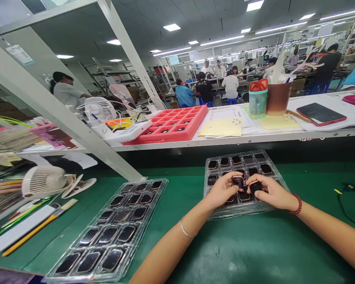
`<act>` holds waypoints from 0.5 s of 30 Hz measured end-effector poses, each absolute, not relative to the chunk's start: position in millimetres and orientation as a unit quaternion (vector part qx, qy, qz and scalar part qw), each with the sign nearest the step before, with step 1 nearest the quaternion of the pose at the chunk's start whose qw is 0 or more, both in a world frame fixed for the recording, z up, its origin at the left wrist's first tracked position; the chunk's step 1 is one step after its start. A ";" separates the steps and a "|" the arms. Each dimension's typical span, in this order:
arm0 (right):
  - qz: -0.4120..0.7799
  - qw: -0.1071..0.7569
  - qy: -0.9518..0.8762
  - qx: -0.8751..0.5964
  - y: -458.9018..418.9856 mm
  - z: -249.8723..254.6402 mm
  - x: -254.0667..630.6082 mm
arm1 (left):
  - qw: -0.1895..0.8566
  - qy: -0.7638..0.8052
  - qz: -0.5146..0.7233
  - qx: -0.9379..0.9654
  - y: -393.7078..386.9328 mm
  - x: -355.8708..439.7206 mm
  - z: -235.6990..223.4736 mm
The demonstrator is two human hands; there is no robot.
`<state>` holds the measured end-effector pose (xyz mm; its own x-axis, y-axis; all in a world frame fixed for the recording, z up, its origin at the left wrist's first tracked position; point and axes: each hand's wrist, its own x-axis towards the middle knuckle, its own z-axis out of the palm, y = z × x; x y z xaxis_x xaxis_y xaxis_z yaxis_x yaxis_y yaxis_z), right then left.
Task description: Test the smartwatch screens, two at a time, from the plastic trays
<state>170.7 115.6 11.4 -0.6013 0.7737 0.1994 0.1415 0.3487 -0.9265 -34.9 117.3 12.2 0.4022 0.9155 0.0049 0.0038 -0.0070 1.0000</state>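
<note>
My left hand (pixel 225 190) grips a smartwatch body (pixel 237 182) with a dark face and gold-coloured rim between thumb and fingers. Close beside it, my right hand (pixel 268 191) holds a second smartwatch body (pixel 255 187) of the same look. Both hands are over a clear plastic tray (pixel 221 213) with rows of pockets, many of them holding watch bodies; the hands hide part of its middle. To the left, another clear tray (pixel 136 247) lies slanted on the green mat (pixel 177 221), its pockets filled with watch bodies.
A white shelf (pixel 171 145) runs above the bench, carrying a red foam tray (pixel 195 126), papers, a pen cup (pixel 279 98) and a phone (pixel 322 113). A slanted white post (pixel 106 152) crosses the left side. Left are a small fan (pixel 43 181) and a brush (pixel 29 236). People sit behind.
</note>
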 end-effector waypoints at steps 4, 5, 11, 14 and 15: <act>0.483 0.324 -0.751 -0.311 114.5 14.3 170.2 | 0.626 0.368 0.412 0.550 120.3 -34.9 12.1; 0.478 0.323 -0.754 -0.314 113.8 15.2 169.7 | 0.649 0.356 0.412 0.531 119.6 -36.1 14.6; 0.476 0.294 -0.759 -0.333 112.7 8.9 172.9 | 0.811 0.162 0.295 0.478 75.7 -56.4 59.3; 0.484 0.282 -0.748 -0.356 119.3 -4.7 178.1 | 0.816 0.077 0.170 0.547 48.2 -62.7 76.9; 0.481 0.284 -0.744 -0.367 121.9 -9.4 179.2 | 0.803 0.043 0.137 0.578 43.2 -63.7 78.9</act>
